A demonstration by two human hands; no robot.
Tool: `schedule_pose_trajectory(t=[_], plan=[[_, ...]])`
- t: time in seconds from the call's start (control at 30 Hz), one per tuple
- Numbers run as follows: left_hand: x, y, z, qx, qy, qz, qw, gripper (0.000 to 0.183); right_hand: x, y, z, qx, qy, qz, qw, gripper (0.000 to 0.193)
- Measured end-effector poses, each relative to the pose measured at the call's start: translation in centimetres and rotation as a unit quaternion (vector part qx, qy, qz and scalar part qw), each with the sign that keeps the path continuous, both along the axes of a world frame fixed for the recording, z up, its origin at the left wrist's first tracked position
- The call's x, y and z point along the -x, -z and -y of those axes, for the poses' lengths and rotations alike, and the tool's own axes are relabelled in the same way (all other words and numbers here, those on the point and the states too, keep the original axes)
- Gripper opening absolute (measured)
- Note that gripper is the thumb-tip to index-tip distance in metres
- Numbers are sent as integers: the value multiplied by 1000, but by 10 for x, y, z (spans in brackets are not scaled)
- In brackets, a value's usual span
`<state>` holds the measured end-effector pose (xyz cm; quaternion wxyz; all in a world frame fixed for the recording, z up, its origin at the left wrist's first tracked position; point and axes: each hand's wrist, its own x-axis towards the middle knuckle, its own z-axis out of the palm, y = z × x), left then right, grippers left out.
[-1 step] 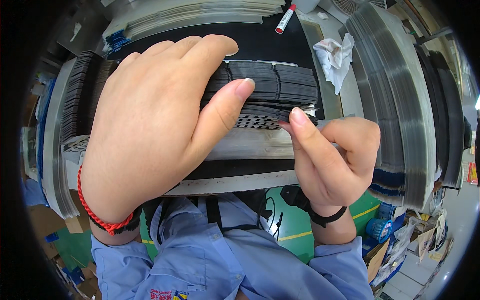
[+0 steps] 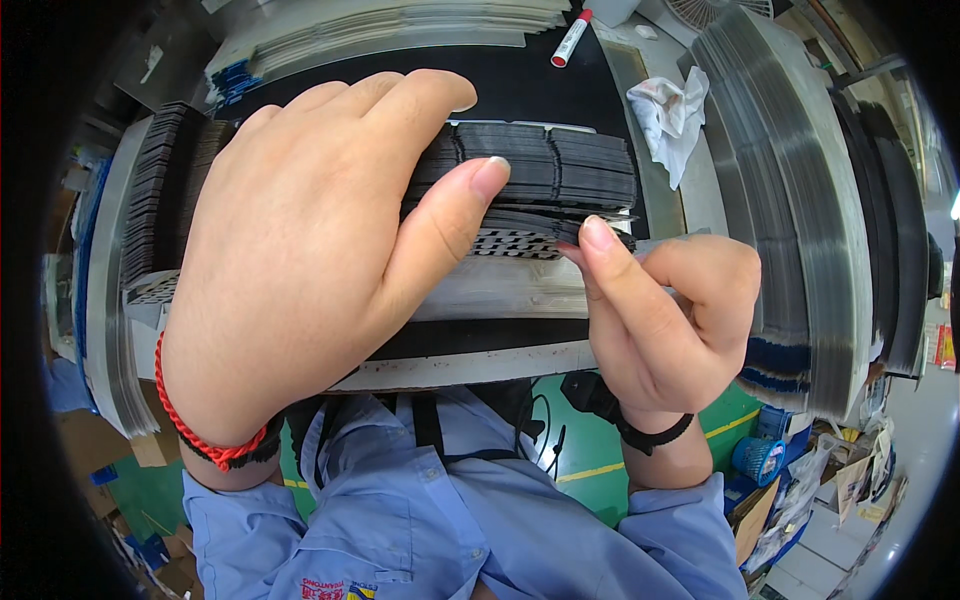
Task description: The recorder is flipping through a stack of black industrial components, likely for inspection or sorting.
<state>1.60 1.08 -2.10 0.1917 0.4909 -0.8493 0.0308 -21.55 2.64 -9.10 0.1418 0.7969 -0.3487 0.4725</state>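
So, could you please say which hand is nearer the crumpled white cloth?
Right: the right hand is just below the cloth in view; the left hand, farther left.

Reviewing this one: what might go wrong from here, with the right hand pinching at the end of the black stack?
1. The right hand pinches the thin black strips near their right end, so they could crease or come away several at once.
2. The left hand spreads over the black stack, covering its left part; a slip there might go unnoticed.
3. The red-and-white marker lies loose and might roll if bumped.
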Motion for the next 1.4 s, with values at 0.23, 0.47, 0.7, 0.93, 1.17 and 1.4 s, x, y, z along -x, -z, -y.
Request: schedule_pose_trajectory(t=[0.23, 0.47, 0.7, 0.93, 1.17, 1.4], plan=[[0, 0, 0, -4, 0, 4, 1000, 36, -5, 0, 4, 0, 4, 31, 1000, 46], [0, 0, 0, -3, 2, 4, 1000, 36, -9, 0, 5, 5, 17, 39, 999, 47], [-2, -3, -2, 6, 0, -2, 1000, 35, -7, -2, 1, -2, 1, 20, 1000, 48], [0, 1, 1, 4, 4, -9, 1000, 35, -3, 0, -2, -8, 10, 2, 1000, 48], [0, 1, 1, 6, 2, -5, 1000, 36, -4, -2, -4, -8, 15, 6, 1000, 47], [0, 3, 1, 15, 1, -6, 1000, 36, -5, 1, 1, 23, 6, 5, 1000, 41]])
